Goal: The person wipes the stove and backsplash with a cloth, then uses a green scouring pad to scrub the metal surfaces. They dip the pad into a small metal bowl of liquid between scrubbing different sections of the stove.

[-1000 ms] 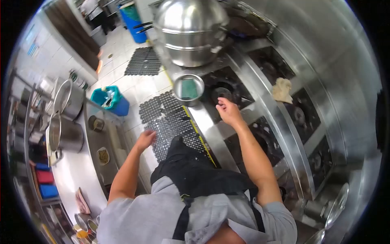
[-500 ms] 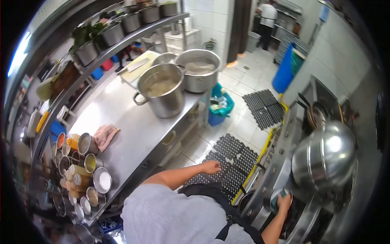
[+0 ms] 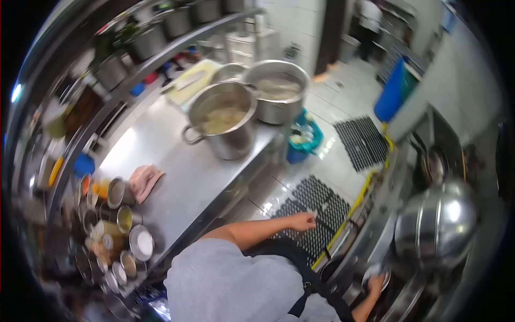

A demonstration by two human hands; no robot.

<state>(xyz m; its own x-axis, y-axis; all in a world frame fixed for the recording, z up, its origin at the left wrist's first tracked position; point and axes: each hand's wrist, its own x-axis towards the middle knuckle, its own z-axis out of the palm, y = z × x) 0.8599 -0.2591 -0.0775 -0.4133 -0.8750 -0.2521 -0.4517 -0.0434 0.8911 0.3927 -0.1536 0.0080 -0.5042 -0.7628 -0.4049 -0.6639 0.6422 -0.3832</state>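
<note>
My left hand (image 3: 302, 221) hovers over the black floor mat between the counter and the stove. Its fingers are curled closed, and the inside of the grip is hidden. At the lower right, my right hand (image 3: 377, 284) is closed on the rim of a small round metal container (image 3: 368, 275) at the stove. Motion blur smears the container and its contents. A large domed metal pan (image 3: 437, 222) lies just beyond that hand on the stove.
Two big stockpots (image 3: 228, 131) stand on the steel counter (image 3: 166, 155), beside a cutting board (image 3: 196, 80). Sauce bottles and metal tubs (image 3: 142, 242) crowd its left end near a pink, cloth-like item (image 3: 145, 182). A yellow pipe (image 3: 357, 201) edges the stove. A person (image 3: 370, 24) stands far back.
My view has turned slightly, shifting the scene rightward. My left hand has moved a little toward the stove. My right hand and the small container have come slightly closer to me.
</note>
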